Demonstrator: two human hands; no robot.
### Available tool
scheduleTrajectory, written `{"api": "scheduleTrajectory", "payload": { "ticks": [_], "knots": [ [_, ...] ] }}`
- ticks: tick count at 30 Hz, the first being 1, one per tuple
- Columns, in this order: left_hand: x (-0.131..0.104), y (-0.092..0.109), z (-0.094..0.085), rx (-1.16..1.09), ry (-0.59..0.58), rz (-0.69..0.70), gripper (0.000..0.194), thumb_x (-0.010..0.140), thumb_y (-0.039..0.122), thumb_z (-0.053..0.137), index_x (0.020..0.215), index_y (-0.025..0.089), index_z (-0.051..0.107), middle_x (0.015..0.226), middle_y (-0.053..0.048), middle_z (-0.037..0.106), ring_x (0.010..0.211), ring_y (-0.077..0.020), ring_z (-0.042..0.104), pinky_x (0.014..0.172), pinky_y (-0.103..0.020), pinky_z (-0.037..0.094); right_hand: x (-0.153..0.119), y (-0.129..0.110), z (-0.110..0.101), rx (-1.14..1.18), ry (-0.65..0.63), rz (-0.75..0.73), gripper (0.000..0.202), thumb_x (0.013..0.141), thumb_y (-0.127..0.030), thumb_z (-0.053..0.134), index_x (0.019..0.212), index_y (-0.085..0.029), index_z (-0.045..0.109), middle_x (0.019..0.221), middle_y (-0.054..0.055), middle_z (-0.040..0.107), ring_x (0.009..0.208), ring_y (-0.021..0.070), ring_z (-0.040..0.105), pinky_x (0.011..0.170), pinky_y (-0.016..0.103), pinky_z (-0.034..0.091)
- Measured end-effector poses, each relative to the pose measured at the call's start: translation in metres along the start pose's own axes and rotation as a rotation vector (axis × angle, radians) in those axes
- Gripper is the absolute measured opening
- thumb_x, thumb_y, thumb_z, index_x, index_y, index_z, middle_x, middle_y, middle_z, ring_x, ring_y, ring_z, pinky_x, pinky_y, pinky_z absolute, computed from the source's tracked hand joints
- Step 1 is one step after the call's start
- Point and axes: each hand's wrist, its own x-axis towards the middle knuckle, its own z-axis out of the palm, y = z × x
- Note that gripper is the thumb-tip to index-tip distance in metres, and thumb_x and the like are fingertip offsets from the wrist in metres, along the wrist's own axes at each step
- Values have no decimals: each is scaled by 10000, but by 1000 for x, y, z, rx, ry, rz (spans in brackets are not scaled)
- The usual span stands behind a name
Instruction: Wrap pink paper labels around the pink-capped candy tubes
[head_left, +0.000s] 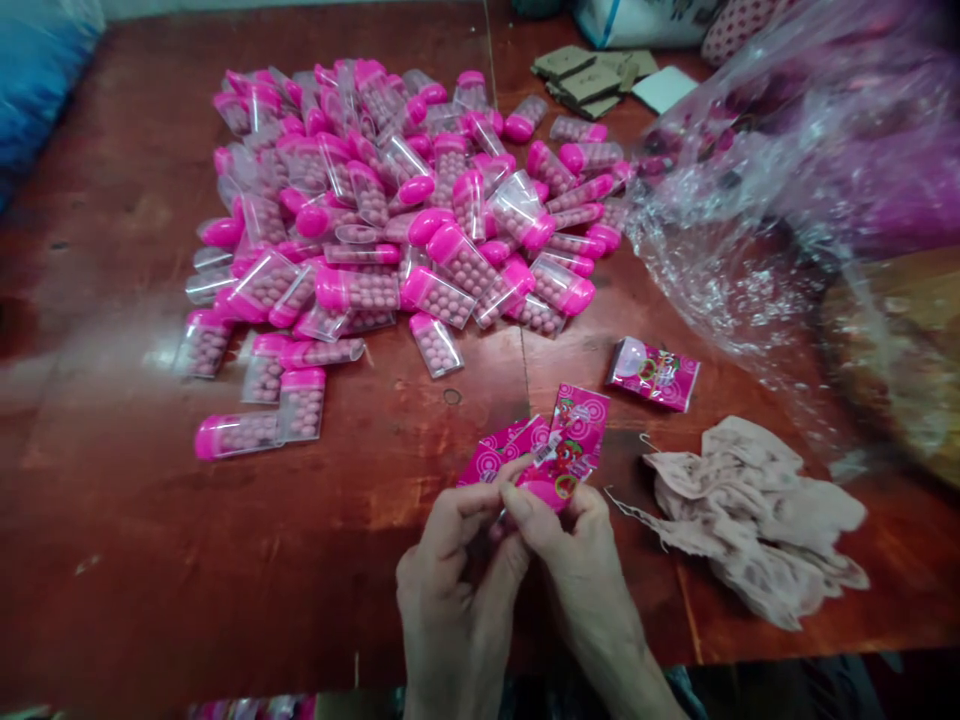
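Note:
Close to the table's front edge, my left hand (457, 560) and my right hand (581, 560) meet with bent, closed fingers. Between them is a small candy container, mostly covered by my fingers; its pink cap (551, 490) shows. My right hand grips a pink printed wrapper (581, 425) with a strawberry cartoon, which stands up beyond my fingertips. More flat printed wrappers (506, 447) lie just behind my left fingers. Farther back is a large heap of clear containers with pink caps (439, 345), filled with pale pink balls.
A folded stack of printed wrappers (656, 375) lies right of my hands, near a crumpled pale cloth (757, 510) with loose threads. Clear plastic film (720, 230) spreads over the right side. Brown cardboard pieces (589, 75) lie at the back, and a blue bag (45, 80) at the far left.

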Motion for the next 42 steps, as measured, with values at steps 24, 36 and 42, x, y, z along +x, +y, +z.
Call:
{"api": "scheduleTrajectory", "payload": {
  "ticks": [24,36,42],
  "knots": [
    [-6,5,-1,-588,-586,-493,349,647,193,711,969,105,606,520,-12,606,405,-97,543,369,-157,399,-7,-24,-18,-30,-58,-267,574,895,-576,201,1048,-192,599,732,61,659,687,199,634,559,305,512],
    [-25,11,-10,-602,-302,-442,140,786,247,598,878,176,520,537,54,526,330,-37,429,295,-100,294,-42,-3,2,-280,-23,-302,303,897,-396,444,1089,-230,609,721,-4,618,475,82,487,479,180,473],
    [-16,1,-16,-686,-216,-322,110,809,261,585,774,170,535,620,48,506,420,-25,394,360,-106,331,-48,2,7,-585,-49,-558,279,911,-250,445,1128,-171,601,932,74,659,832,181,622,722,295,523]
  ]
}}
